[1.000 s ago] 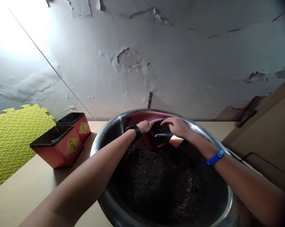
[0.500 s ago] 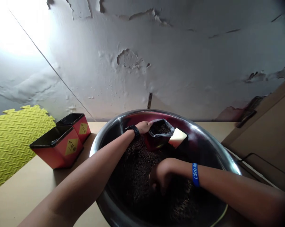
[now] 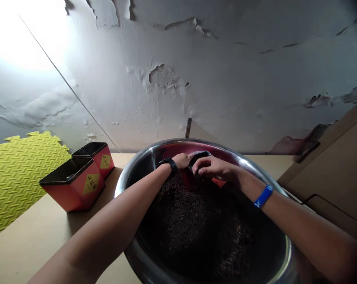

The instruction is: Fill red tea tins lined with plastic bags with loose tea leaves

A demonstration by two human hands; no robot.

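Curling over the mouth of a dark-red, open-topped container (image 3: 187, 182), the fingers of the right hand (image 3: 216, 167) stood part-bent, with a gap between thumb and forefinger; whether they pinched anything could not be told, since dark matter showed just beneath them. The fingers of the left hand (image 3: 182, 161) were closed on the container's near-left rim, thumb along the edge of its clear plastic liner (image 3: 201, 153).

Half a second earlier the right hand had been down in the heap of dark, dried leaf-like pieces (image 3: 182, 215); now it had risen back to the container, so the work had moved from the heap to the opening. The left hand had kept its place. The container lay directly under the right fingers and against the left ones, tilted, its lower part among the pieces. An orange-red object (image 3: 219, 182) showed just below the right hand.

Around all this ran a wide, round, shiny metal basin (image 3: 125, 182) on a pale wooden counter (image 3: 27, 246). Beyond its left side stood two red, tapered boxes with yellow diamond labels (image 3: 77, 194), both open-topped.
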